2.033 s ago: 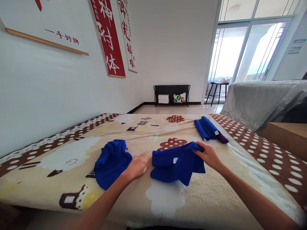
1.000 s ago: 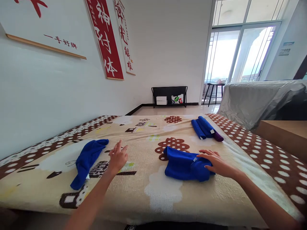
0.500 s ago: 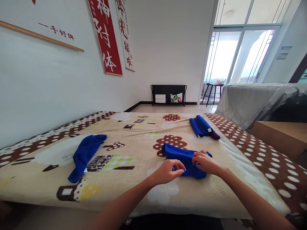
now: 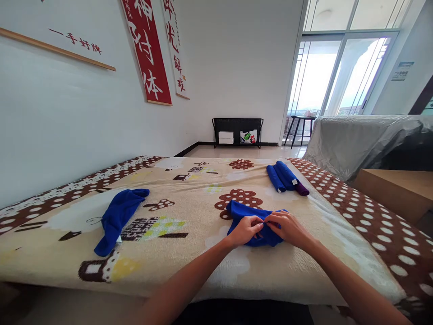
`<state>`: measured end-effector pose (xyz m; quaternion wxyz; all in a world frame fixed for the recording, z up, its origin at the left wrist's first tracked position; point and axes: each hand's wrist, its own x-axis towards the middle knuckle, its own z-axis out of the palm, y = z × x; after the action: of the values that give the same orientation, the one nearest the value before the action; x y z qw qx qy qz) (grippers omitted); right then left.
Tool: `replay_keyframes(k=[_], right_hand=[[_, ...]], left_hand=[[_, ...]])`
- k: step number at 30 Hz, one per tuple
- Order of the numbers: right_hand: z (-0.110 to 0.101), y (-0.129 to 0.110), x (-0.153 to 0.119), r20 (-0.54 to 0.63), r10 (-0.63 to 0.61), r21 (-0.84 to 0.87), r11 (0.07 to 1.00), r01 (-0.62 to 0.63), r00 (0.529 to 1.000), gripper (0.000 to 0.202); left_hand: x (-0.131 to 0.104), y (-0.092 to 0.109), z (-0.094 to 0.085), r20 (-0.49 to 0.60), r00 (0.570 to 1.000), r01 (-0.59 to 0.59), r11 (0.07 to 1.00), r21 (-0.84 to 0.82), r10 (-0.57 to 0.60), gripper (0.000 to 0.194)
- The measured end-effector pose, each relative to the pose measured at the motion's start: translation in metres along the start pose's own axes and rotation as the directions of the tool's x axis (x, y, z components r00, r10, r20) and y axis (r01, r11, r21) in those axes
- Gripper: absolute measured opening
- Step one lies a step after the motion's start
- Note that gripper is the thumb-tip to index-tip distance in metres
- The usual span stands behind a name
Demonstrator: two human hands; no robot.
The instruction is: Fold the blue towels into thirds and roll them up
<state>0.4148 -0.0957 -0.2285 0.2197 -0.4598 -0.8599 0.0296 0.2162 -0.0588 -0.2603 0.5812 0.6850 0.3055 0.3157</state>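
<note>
So both hands are on the same blue cloth [image 4: 245,210] here, which is lying kinda bunched up on the blanket [image 4: 199,212], right of the middle and toward the near edge, with its far corner over part of a brown dotted flower print. The left hand [image 4: 246,230] comes in from the left with thumb and fingers pinching a bit of the fabric, and the right hand [image 4: 286,225] is pinching it too from the other side, so the fingertips of the two basically meet over the cloth. The fingers cover the exact bit they've got, so I can't tell if it's an edge or a fold. Well off to the left there's a crumpled cloth [image 4: 120,216], also blue, with a little white tag poking out at its lower right. Farther back on the right, two blue rolls [image 4: 287,175] lie side by side, and a purple end [image 4: 302,188] sticks out next to them. Behind the bed there's a black rack [image 4: 237,126] against the wall, holding a white box [image 4: 226,137].
</note>
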Motion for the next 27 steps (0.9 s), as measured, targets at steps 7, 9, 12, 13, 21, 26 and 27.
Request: replay_keyframes(k=[7,9,12,13,21,26,27], right_hand=[[0.006,-0.016,0.006,-0.110,0.189,0.288,0.946,-0.151,0.976,0.033],[0.008,-0.017,0.008,-0.087,0.195,0.312,0.937,-0.159,0.977,0.040],[0.011,-0.014,0.010,-0.010,0.214,0.414,0.890,-0.191,0.977,0.040],[0.012,-0.012,0.010,0.035,0.211,0.466,0.861,-0.202,0.977,0.039],[0.001,-0.002,0.004,0.042,0.236,0.656,0.726,-0.205,0.971,0.030],[-0.034,0.022,-0.004,-0.143,0.517,0.804,0.558,-0.205,0.844,0.032],[-0.041,0.029,-0.007,-0.158,0.552,0.827,0.527,-0.195,0.819,0.032]], left_hand=[[-0.010,0.014,-0.003,-0.065,0.998,-0.011,0.982,-0.188,-0.001,0.040],[-0.013,0.016,-0.002,-0.050,0.999,-0.015,0.969,-0.247,0.002,0.042],[-0.019,0.018,-0.002,0.002,1.000,0.013,0.964,-0.267,-0.013,0.043],[-0.022,0.019,-0.002,0.021,1.000,0.027,0.966,-0.256,-0.022,0.042],[-0.038,0.030,-0.026,-0.083,0.997,-0.018,0.978,-0.208,0.001,0.036],[-0.048,0.063,-0.087,-0.375,0.920,-0.231,0.931,-0.283,0.114,0.029],[-0.051,0.072,-0.102,-0.439,0.889,-0.280,0.913,-0.298,0.130,0.029]])
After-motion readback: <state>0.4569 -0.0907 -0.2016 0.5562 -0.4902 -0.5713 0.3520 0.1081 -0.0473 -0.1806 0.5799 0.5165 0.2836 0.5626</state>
